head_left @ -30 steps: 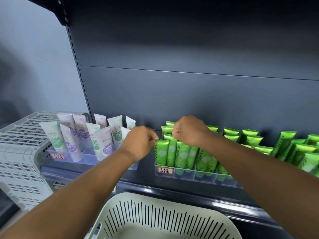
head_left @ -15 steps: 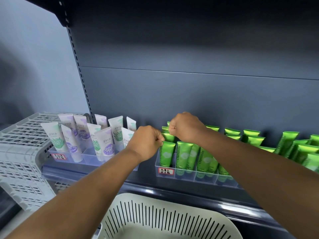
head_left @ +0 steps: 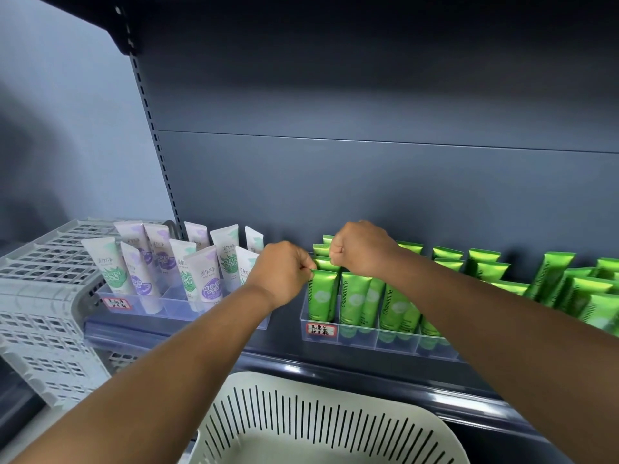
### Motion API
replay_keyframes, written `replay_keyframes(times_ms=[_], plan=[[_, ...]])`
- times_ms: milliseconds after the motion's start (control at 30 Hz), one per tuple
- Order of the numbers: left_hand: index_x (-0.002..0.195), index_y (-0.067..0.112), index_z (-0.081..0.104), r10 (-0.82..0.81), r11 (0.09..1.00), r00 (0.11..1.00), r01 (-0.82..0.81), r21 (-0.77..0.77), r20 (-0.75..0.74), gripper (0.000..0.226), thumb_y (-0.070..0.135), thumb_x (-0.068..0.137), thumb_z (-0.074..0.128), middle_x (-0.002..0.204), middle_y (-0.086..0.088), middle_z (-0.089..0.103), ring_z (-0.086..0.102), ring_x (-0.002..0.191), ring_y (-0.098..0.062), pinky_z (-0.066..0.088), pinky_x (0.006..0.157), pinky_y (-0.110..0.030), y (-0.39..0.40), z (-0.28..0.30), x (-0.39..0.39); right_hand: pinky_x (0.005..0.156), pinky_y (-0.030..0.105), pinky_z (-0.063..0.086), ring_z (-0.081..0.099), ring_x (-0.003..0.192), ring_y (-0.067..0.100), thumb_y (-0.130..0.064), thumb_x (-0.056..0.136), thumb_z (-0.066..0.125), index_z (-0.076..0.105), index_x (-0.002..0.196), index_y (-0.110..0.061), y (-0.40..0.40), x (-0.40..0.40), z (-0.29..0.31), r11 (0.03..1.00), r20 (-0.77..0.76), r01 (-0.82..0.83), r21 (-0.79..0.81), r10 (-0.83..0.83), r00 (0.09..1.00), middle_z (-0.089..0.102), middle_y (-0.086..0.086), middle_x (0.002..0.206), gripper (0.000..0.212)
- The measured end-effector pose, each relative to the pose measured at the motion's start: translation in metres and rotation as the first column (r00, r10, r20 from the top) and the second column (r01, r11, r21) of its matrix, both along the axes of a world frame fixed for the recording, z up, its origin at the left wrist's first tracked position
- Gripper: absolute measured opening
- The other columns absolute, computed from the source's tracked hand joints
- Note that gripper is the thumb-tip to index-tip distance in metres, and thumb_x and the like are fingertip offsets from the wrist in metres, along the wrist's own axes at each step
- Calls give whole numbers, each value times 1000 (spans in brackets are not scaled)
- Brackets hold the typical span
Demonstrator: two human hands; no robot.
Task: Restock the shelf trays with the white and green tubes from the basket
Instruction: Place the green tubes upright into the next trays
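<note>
Dark shelf (head_left: 351, 365): clear tray (head_left: 321, 333) of green tubes (head_left: 355, 301) at 3 o'clock; left hand (head_left: 284, 272) pinches front tube (head_left: 322, 294); right hand (head_left: 361, 247) fisted, contents hidden. Basket (head_left: 335, 426) at 6 o'clock.

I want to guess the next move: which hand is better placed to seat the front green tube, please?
Left hand, probably: it pinches the front green tube at its top edge; the right hand is behind.

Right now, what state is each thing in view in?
left hand: pinches the front green tube's top edge.
right hand: fingers curled at the tubes behind; what it holds is hidden.
front green tube: upright in the leftmost slot.
green tube tray: on the shelf, slots filled.
white tubes: standing, leaning, in their clear tray.
basket: below the shelf; no tubes visible inside.
</note>
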State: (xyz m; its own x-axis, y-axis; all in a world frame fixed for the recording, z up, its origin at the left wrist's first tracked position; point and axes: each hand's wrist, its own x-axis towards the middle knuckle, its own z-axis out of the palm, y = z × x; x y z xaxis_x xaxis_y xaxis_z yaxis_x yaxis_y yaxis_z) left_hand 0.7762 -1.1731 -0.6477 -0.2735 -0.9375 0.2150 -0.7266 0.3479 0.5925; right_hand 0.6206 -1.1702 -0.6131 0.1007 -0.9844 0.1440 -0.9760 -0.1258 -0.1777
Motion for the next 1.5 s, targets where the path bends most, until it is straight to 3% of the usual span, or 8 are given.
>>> replay_keyframes(times_ms=[167, 333, 567, 767, 900, 1100, 1267, 1500], plan=[[102, 9, 74, -3, 1000, 1000, 3, 11, 5, 19, 7, 85, 66, 103, -6, 74, 68, 98, -17, 49, 94, -23, 1, 2, 1, 78, 28, 45, 59, 101, 29, -22, 88, 56, 70, 80, -19, 9, -4, 7, 999, -33, -29, -18, 28, 999, 72, 7, 93, 16], [111, 11, 71, -5, 1000, 1000, 5, 6, 26, 26, 9, 85, 68, 113, -5, 71, 66, 106, -17, 45, 98, -21, 4, 5, 1, 84, 31, 46, 58, 108, 26, -26, 91, 54, 73, 99, -20, 20, -20, 20, 999, -49, -11, -34, 9, 999, 71, 2, 104, 21], [116, 16, 69, 5, 997, 993, 4, -73, 119, 29, 16, 87, 66, 117, -3, 70, 63, 110, -20, 47, 99, -28, 13, 10, 3, 90, 35, 50, 60, 106, 26, -23, 88, 58, 72, 100, -11, 39, -44, 24, 999, -70, 33, -8, -33, 997, 72, 6, 104, 21], [116, 24, 68, -80, 982, 972, 114, -150, 219, 29, 22, 88, 64, 117, 0, 66, 46, 120, -17, 43, 101, -31, 27, 11, -14, 89, 33, 49, 58, 107, 24, -25, 86, 59, 74, 94, -23, 45, -47, 20, 999, -124, 35, 13, -33, 992, 72, -3, 102, 18], [120, 28, 65, -86, 973, 955, 141, -180, 284, 31, 27, 90, 62, 121, 0, 63, 44, 120, -18, 42, 102, -30, 29, 9, -31, 86, 31, 50, 61, 101, 24, -23, 84, 57, 73, 87, -20, 45, -47, 16, 997, -134, 63, 33, -58, 989, 73, -1, 97, 16], [110, 27, 69, -47, 975, 947, 112, -190, 317, 23, 22, 89, 59, 113, -2, 64, 44, 116, -21, 45, 95, -30, 28, 13, -47, 80, 31, 53, 64, 93, 28, -17, 82, 57, 73, 85, -15, 36, -49, 13, 993, -119, 112, 45, -105, 987, 72, 5, 92, 17], [104, 27, 71, -25, 987, 949, 73, -142, 314, 23, 17, 89, 57, 115, -6, 56, 58, 108, -26, 45, 91, -31, 28, 17, -51, 79, 32, 50, 62, 98, 32, -15, 86, 53, 72, 91, -13, 30, -48, 7, 993, -127, 114, 9, -112, 985, 70, 11, 96, 20], [88, 29, 71, -39, 988, 956, 80, -130, 292, 17, 21, 87, 56, 103, -2, 63, 59, 103, -25, 50, 89, -34, 25, 17, -53, 82, 32, 46, 54, 105, 29, -15, 91, 47, 73, 94, -17, 23, -50, 12, 999, -117, 33, -43, -38, 992, 70, 9, 98, 26]])
